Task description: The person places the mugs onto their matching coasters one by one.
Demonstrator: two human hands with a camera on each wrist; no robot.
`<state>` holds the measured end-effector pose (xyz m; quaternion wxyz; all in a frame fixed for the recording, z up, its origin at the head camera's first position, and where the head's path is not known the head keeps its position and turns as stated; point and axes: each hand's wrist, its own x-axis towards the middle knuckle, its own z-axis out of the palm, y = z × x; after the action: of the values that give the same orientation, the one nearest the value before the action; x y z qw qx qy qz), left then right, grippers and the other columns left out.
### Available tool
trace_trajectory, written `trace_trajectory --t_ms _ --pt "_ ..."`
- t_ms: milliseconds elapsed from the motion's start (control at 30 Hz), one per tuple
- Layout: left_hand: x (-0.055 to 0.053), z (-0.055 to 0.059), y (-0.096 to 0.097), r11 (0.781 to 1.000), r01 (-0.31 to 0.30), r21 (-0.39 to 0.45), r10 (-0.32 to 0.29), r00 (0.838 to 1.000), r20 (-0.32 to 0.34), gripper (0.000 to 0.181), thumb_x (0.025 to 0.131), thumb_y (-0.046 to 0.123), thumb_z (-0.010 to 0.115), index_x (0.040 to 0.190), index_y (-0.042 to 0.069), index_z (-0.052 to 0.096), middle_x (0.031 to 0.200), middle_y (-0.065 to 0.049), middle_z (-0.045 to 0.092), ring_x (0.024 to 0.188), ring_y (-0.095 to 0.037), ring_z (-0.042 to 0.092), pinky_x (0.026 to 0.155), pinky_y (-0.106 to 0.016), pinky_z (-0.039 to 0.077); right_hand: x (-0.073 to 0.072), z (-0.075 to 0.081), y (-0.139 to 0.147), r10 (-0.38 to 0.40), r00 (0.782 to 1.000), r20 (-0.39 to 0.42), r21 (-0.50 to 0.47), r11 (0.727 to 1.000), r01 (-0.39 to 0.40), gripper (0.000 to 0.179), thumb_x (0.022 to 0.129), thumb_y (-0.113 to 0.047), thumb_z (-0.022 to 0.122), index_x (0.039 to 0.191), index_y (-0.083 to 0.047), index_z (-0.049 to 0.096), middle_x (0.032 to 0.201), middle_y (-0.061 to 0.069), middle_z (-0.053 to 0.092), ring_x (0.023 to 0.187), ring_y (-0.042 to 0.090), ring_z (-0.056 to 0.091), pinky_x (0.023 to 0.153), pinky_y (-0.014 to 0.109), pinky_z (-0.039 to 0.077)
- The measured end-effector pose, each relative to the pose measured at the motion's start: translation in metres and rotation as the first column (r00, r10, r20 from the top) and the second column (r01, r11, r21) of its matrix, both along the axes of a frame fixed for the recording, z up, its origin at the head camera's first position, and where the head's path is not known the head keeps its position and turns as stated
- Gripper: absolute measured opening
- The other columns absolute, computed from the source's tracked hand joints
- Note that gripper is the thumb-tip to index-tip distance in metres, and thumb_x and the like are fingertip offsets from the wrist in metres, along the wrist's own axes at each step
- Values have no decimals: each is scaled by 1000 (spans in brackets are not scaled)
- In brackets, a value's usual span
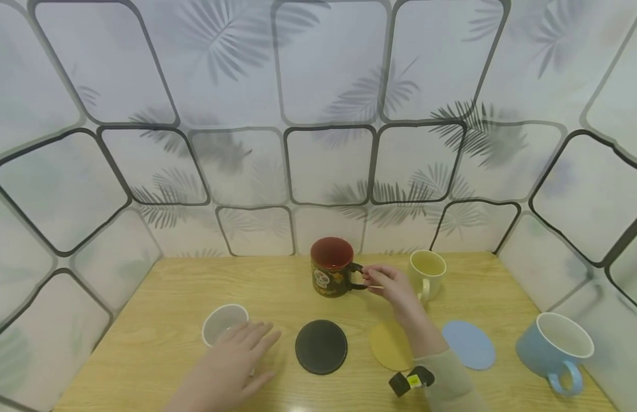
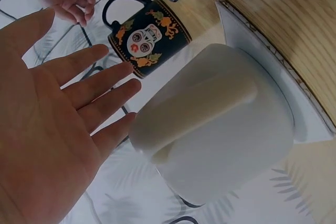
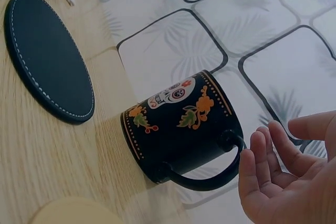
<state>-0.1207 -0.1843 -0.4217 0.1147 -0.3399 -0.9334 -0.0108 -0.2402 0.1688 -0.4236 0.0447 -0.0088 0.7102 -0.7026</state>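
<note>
A black mug [image 1: 326, 281] with a painted skull, flowers and a red inside stands at the back middle of the table. My right hand [image 1: 394, 289] is at its handle, fingertips beside the loop; in the right wrist view the fingers are loosely bent and the thumb stands apart from them. At the left, a white mug [image 1: 213, 325] is partly covered by my left hand [image 1: 228, 363]. The left wrist view shows that hand's fingers spread and nearly straight beside the white mug's handle [image 2: 205, 114], without gripping it. Beneath this mug lies a white square coaster [image 2: 310, 121].
A round black coaster [image 1: 321, 347] lies in front of the black mug. To the right are a yellow coaster [image 1: 389, 346], partly behind my forearm, and a blue coaster [image 1: 469, 344]. A pale yellow mug [image 1: 417, 281] stands behind; a blue mug [image 1: 540, 350] stands near the right edge.
</note>
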Motion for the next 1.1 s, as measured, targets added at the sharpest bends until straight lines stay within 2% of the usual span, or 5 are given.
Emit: trace_trajectory --t_ms 100,233,800,900,1100 --pt "-2 -1 3 1000 20 -4 -20 1000 -23 61 98 45 71 149 13 60 148 -8 66 135 -31 63 112 -54 53 0 0 4 -3 1000 5 7 1000 3 34 111 -11 53 132 14 62 96 -12 72 89 1 70 90 21 61" --pt "-4 -2 6 999 43 -2 -43 999 -22 59 99 43 71 149 13 60 147 -8 66 134 -29 64 112 -51 54 -2 -2 8 -3 1000 17 -7 1000 3 34 111 -11 54 133 14 61 98 -9 73 91 3 70 90 22 61" --pt "-9 -14 17 996 86 -9 -86 996 -13 62 101 48 67 148 9 61 146 -10 67 132 -31 65 112 -53 54 -12 -9 17 -35 998 48 12 999 35 35 111 -15 54 133 11 62 100 -9 75 91 3 70 89 21 60" --pt "-10 -16 19 997 77 -6 -76 997 12 60 101 49 66 147 9 61 146 -9 67 133 -31 64 113 -54 53 -12 -11 18 -39 998 55 19 999 38 36 111 -15 54 134 12 61 100 -8 75 92 4 70 88 20 60" --pt "-13 -19 22 999 37 3 -37 994 102 59 103 48 63 149 10 60 151 -11 63 137 -31 62 117 -53 50 -14 -14 20 -45 997 61 16 999 44 36 111 -15 55 134 13 61 99 -9 75 90 3 70 86 19 60"
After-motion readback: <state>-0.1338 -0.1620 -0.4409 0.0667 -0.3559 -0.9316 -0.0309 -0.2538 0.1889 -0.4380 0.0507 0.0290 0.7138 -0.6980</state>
